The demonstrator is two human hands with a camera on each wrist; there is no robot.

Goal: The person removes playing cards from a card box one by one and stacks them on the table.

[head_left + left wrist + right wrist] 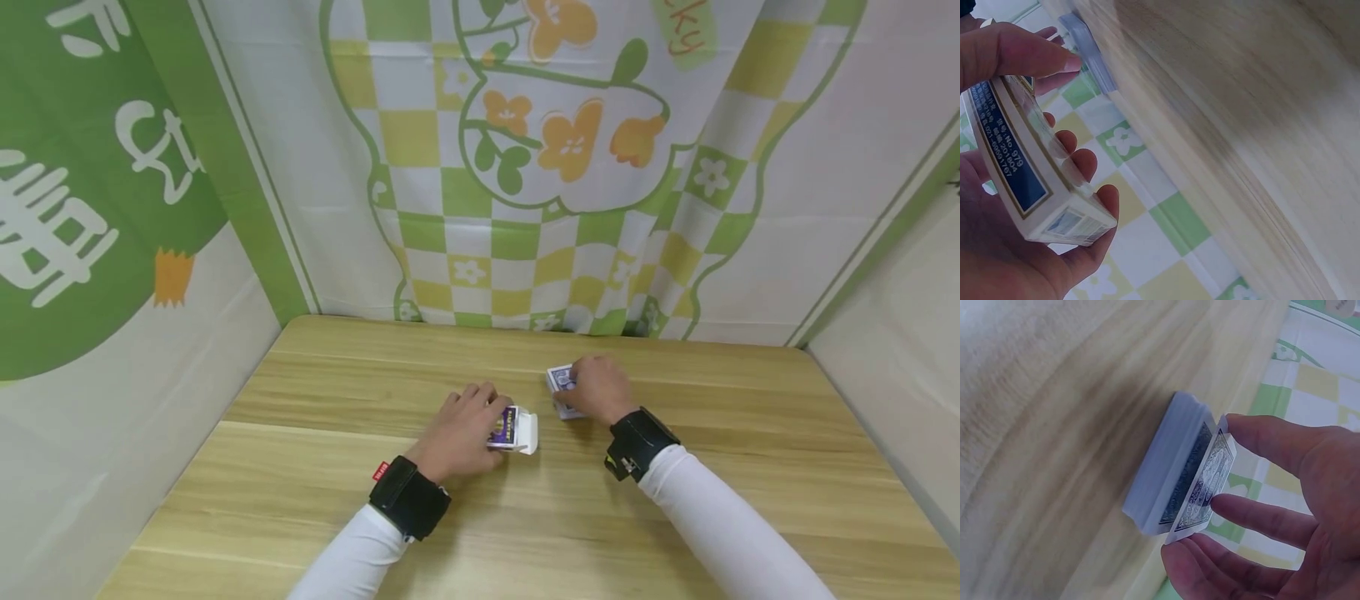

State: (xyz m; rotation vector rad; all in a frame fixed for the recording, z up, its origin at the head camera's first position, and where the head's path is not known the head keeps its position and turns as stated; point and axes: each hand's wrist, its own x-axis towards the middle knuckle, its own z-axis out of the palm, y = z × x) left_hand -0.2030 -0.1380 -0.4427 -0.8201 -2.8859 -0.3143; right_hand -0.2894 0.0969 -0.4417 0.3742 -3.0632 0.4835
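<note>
My left hand grips a playing-card box, its thumb on one side and fingers wrapped round the other. The box has a dark blue panel with white print, and its white end flap hangs open toward the right. Farther right, a deck of playing cards with blue patterned backs lies on the table. My right hand pinches a card by opposite edges just over the deck, tilted away from it, with another finger against its back.
The wooden table runs under both hands. Behind it hangs a green, yellow and white patterned curtain, and a fabric wall stands on the left. Each wrist wears a black strap.
</note>
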